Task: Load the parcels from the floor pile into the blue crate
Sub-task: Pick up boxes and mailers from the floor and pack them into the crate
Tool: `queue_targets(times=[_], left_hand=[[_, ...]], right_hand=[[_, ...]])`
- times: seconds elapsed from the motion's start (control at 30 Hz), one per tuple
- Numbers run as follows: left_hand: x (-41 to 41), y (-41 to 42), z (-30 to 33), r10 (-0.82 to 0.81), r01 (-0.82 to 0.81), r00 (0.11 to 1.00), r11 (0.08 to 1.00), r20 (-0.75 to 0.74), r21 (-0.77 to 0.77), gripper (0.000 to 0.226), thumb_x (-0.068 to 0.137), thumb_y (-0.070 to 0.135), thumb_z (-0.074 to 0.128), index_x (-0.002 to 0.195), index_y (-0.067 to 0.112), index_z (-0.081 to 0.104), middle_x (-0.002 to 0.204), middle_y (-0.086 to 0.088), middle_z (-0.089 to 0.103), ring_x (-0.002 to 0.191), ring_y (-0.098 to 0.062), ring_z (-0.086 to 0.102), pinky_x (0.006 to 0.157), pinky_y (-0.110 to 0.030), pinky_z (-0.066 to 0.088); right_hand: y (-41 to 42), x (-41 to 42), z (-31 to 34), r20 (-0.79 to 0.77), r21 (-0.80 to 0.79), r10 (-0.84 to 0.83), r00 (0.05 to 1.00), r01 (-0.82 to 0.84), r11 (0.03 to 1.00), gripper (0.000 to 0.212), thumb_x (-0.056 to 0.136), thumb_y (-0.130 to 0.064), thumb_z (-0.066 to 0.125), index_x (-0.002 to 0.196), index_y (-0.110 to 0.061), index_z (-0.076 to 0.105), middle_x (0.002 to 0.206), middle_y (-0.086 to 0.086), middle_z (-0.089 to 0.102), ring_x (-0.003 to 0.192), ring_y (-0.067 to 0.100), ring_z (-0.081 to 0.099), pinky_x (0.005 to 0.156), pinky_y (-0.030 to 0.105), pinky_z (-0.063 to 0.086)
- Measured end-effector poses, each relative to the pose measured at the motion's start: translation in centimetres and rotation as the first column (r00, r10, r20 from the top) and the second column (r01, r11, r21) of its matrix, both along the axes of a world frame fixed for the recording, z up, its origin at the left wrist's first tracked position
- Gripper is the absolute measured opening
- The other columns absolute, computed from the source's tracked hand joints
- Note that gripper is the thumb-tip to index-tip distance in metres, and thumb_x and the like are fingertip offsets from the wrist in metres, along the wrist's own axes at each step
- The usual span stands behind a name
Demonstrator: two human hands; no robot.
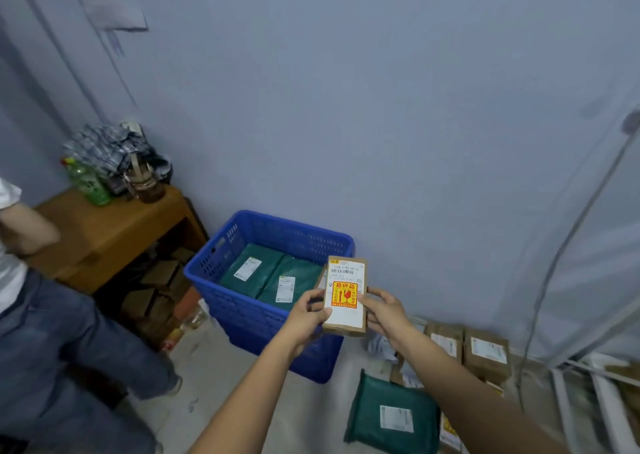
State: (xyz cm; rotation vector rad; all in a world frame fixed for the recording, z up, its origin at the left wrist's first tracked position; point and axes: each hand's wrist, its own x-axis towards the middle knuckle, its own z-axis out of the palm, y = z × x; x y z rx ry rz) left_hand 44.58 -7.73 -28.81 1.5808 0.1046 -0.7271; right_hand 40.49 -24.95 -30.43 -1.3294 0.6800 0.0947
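A: What do you have around you?

B: A second person (31,308) in jeans stands at your left, close to the wooden counter (104,231). On that counter: a green bottle (90,185), a glass jar (145,185) and a crumpled checked cloth (110,148). Brown cartons (156,290) are stacked in the opening under it. On your right, a white metal frame (595,394) lies on the floor and a grey cable (568,238) runs up the wall.

A: And the room?

B: Pale concrete floor (242,377), blue-grey wall (381,107), a paper notice (110,6) pinned high at left, too blurred to read. The blue crate (242,315) sits on the floor against the wall, just right of the counter. Two green mailer bags (273,277) already lie flat inside it, side by side, labels up.

A: The pile?

B: Low right of the crate: a green mailer (394,415) flat on the floor, brown boxes (485,353) behind it by the wall, more parcels partly hidden by your right forearm.

A: Your hands?

B: Both hold one small brown box (346,297), label facing you with an orange fragile sticker, above the crate's near right corner. Your left hand (308,315) grips its left edge, thumb on the front face. Your right hand (384,311) grips the right edge, fingers curled behind, thumb on the front.
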Motion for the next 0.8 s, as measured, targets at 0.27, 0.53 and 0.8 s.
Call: queue_targets(times=[0.27,0.53,0.8], left_hand=[[5.9,3.3,-3.6,0.079,-0.077,0.995,0.996,-0.054,0.044,0.029,0.093,0.01,0.055,0.106,0.036,0.05,0.113,0.001,0.066,0.11,-0.024,0.06,0.1,-0.052,0.046],[18.9,7.0,-7.6,0.139,-0.132,0.989,0.983,-0.052,0.125,0.034,0.093,0.003,0.054,0.118,0.027,0.051,0.114,0.002,0.065,0.095,-0.022,0.064,0.076,-0.038,0.048],[27.6,4.9,-12.4,-0.023,0.038,0.998,0.961,-0.058,0.273,0.042,0.088,-0.011,0.051,0.115,0.021,0.051,0.125,-0.008,0.06,0.116,-0.024,0.056,0.1,-0.042,0.048]], right_hand=[[3.8,7.9,-3.4,-0.036,-0.062,0.053,0.998,-0.055,0.997,0.037,0.09,-0.022,0.065,0.125,-0.015,0.054,0.115,0.01,0.067,0.095,0.025,0.07,0.079,0.039,0.06],[7.9,20.3,-8.8,-0.044,0.039,0.057,0.997,-0.055,0.998,0.045,0.084,-0.019,0.073,0.124,-0.016,0.054,0.116,0.007,0.066,0.1,0.023,0.067,0.078,0.035,0.058],[7.6,27.1,-14.2,-0.197,0.037,-0.09,0.976,0.1,0.994,0.048,0.083,-0.016,0.072,0.128,-0.015,0.054,0.122,0.009,0.064,0.104,0.023,0.064,0.09,0.043,0.056]])
